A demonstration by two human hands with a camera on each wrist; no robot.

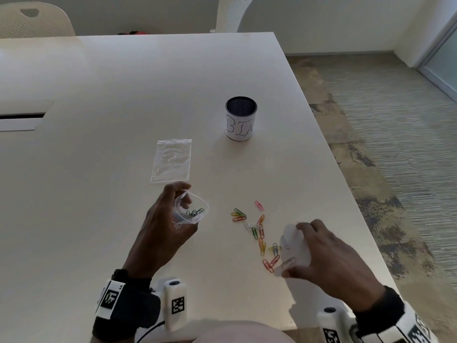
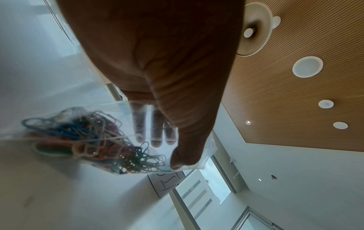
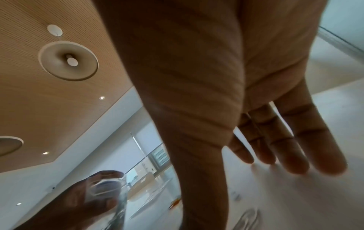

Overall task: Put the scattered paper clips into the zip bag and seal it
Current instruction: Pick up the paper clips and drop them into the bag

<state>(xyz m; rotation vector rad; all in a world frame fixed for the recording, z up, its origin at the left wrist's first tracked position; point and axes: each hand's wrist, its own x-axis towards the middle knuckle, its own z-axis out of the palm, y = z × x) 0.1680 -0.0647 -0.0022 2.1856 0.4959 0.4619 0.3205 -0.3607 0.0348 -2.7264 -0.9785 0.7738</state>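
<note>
My left hand (image 1: 184, 194) holds a clear zip bag (image 1: 191, 210) with its mouth open, just above the white table. My thumb (image 2: 185, 147) pinches the rim, and the other fingers show through the plastic. Several coloured paper clips (image 2: 126, 160) lie bunched inside. More scattered paper clips (image 1: 257, 231) lie in a loose line on the table between my hands. My right hand (image 1: 296, 248) hovers low over the near end of that line, blurred, its fingers (image 3: 295, 147) straight and spread. A silver clip (image 1: 288, 262) lies by its thumb.
A second, flat, empty zip bag (image 1: 171, 160) lies beyond my left hand. A black mesh cup (image 1: 241, 120) with a white "BIN" label stands farther back. The table's right edge (image 1: 346, 174) runs close to my right hand. A white chair (image 1: 32, 21) stands behind the table.
</note>
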